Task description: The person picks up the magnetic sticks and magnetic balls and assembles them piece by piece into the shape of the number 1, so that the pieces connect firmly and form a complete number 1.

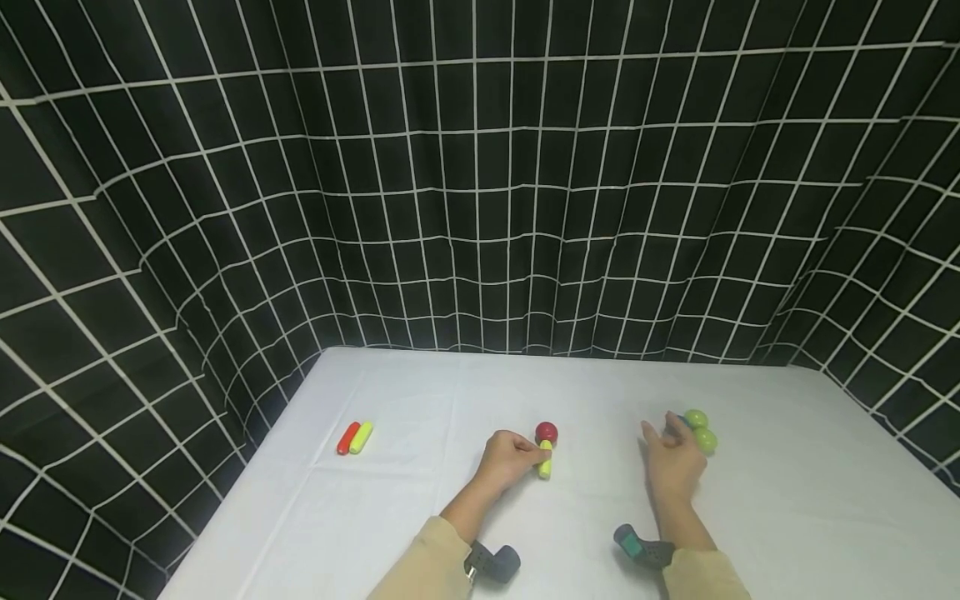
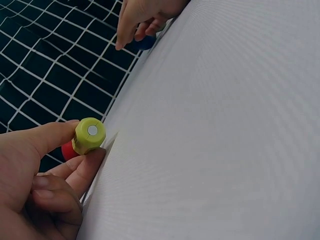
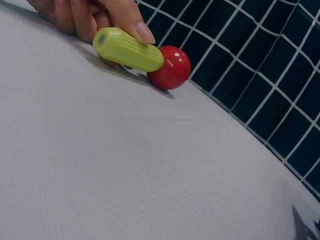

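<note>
My left hand pinches a yellow-green rod between thumb and fingers. The rod has a ribbed side and a grey disc in its end. Its far end meets a glossy red ball on the white cloth. To the right, my right hand reaches low over the table, thumb and index finger spread apart. Just beyond its fingers is a blue ball, partly hidden by them. Two green balls sit close by at the hand's far right side.
A red rod and another yellow-green rod lie side by side on the left of the white-covered table. A black curtain with a white grid surrounds the table's back and sides. Each wrist wears a dark strapped camera.
</note>
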Demonstrator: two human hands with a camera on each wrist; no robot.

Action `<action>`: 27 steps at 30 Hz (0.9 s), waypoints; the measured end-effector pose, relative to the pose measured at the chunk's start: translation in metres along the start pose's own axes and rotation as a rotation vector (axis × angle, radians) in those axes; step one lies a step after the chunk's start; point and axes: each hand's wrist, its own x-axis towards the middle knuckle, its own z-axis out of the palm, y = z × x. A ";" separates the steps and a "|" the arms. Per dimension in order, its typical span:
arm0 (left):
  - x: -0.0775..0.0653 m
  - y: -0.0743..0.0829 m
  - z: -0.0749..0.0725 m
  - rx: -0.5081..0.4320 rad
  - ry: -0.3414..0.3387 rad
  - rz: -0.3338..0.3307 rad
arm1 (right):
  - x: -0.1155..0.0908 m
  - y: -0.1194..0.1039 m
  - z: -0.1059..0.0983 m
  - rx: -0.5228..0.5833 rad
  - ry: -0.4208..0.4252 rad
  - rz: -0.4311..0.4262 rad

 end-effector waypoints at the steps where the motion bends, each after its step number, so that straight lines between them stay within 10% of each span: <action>1: 0.000 0.001 0.000 0.000 -0.001 0.000 | 0.000 0.000 -0.001 -0.001 0.006 0.007; 27: 0.000 -0.001 0.000 -0.007 0.002 0.010 | 0.004 -0.001 -0.001 0.034 0.009 0.028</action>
